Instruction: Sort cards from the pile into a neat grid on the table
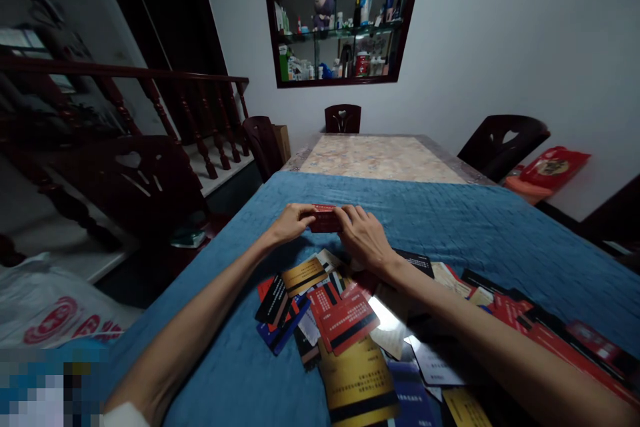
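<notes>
Out over the blue cloth (215, 353), beyond a loose pile of cards, my left hand (293, 221) pinches the left end of some red cards (325, 221). My right hand (363, 233) grips their right end, its fingers bent over the edge. How many cards are between the hands I cannot tell. Nearer me lie red cards (350, 320), gold cards (357, 380), a black card (273, 300) and blue cards (410, 393), overlapping at odd angles. My right forearm hides part of the pile.
More cards (565, 347) spread to the right. At the far end, a patterned cover (370, 153) shows past the cloth. Dark wooden chairs (343, 119) surround the table. A railing (200, 113) and a white plastic bag (60, 307) are at left, a red bag (557, 170) at right.
</notes>
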Available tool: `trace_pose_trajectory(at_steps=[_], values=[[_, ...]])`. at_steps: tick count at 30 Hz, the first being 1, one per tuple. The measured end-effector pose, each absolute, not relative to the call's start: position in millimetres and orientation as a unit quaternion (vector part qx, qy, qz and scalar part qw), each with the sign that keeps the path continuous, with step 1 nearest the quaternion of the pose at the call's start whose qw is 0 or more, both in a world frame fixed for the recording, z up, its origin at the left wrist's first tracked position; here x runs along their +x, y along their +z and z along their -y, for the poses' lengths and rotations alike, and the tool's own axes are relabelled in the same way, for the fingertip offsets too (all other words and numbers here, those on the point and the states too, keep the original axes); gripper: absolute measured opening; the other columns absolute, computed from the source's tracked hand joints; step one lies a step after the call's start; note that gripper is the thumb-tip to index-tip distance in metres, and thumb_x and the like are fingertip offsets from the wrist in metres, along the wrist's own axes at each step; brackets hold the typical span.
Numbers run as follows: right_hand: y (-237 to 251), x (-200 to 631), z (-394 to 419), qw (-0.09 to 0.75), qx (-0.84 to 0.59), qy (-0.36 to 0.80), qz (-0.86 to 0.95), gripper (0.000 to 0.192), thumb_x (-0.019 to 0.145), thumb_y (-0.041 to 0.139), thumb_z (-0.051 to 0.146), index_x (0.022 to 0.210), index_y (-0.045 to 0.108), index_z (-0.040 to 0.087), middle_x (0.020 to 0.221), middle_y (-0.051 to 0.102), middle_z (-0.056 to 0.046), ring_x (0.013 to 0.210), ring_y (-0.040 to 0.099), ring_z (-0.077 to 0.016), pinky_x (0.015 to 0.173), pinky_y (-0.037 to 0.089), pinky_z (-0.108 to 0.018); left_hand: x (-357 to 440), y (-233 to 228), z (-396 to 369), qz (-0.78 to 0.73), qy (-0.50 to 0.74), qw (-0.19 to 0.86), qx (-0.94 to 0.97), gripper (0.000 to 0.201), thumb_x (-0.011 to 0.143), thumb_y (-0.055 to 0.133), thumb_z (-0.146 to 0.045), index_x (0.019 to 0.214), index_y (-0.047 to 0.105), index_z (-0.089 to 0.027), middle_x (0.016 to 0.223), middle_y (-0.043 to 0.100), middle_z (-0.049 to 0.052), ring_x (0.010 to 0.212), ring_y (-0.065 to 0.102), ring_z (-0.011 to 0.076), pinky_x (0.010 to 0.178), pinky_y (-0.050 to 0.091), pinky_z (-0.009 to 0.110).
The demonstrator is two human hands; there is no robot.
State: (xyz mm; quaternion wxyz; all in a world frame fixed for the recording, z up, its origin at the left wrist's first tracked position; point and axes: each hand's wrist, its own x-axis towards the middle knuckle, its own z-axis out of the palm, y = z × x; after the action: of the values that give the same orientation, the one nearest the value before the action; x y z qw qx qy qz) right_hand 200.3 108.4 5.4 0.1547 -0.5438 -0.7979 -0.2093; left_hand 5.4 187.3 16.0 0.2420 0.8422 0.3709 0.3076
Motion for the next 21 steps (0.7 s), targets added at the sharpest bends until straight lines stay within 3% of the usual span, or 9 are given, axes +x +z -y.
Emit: trace_pose_trajectory(at_steps=[6, 12, 17, 21], values=[[3, 206, -133, 0.181, -0.55, -0.215, 0.786, 0.037, 0.095, 0.038, 0.015, 0.13, 0.051, 0.016, 0.127, 0.054, -0.016, 0.103, 0.046, -0.0266, 0.076, 0.039, -0.033, 13, 19, -207, -0.373, 0.315, 0.251, 0.836, 0.024, 0.077, 0.053, -0.017, 0.09, 0.071, -0.011, 0.08, 0.072, 0.004, 0.075, 0.064, 0.0165, 0.072, 0.052, 0.026], [6, 209, -154, 0.181, -0.56, -0.194, 0.785, 0.038, 0.092, 0.045, 0.015, 0.129, 0.054, 0.015, 0.124, 0.054, -0.017, 0.105, 0.045, -0.0279, 0.076, 0.042, -0.033, 17, 15, -219, -0.383, 0.332, 0.2, 0.838, 0.037, 0.075, 0.056, -0.014, 0.11, 0.066, -0.013, 0.086, 0.07, 0.003, 0.074, 0.063, 0.0159, 0.076, 0.052, 0.028], [8, 210, -167, 0.161, -0.559, -0.17, 0.796, 0.035, 0.093, 0.048, 0.022, 0.127, 0.054, 0.014, 0.123, 0.055, -0.016, 0.107, 0.046, -0.0276, 0.077, 0.043, -0.031, 13, 6, -228, -0.376, 0.308, 0.145, 0.862, 0.048, 0.073, 0.061, -0.014, 0.121, 0.059, -0.013, 0.106, 0.067, 0.007, 0.088, 0.063, 0.0194, 0.085, 0.052, 0.032], [6, 211, -177, 0.158, -0.553, -0.145, 0.805, 0.036, 0.091, 0.054, 0.023, 0.125, 0.055, 0.013, 0.122, 0.056, -0.016, 0.107, 0.048, -0.0271, 0.079, 0.044, -0.031, 9, 0, -240, -0.36, 0.28, 0.097, 0.885, 0.046, 0.075, 0.061, -0.015, 0.121, 0.06, -0.013, 0.107, 0.062, 0.008, 0.095, 0.06, 0.0216, 0.092, 0.05, 0.036]])
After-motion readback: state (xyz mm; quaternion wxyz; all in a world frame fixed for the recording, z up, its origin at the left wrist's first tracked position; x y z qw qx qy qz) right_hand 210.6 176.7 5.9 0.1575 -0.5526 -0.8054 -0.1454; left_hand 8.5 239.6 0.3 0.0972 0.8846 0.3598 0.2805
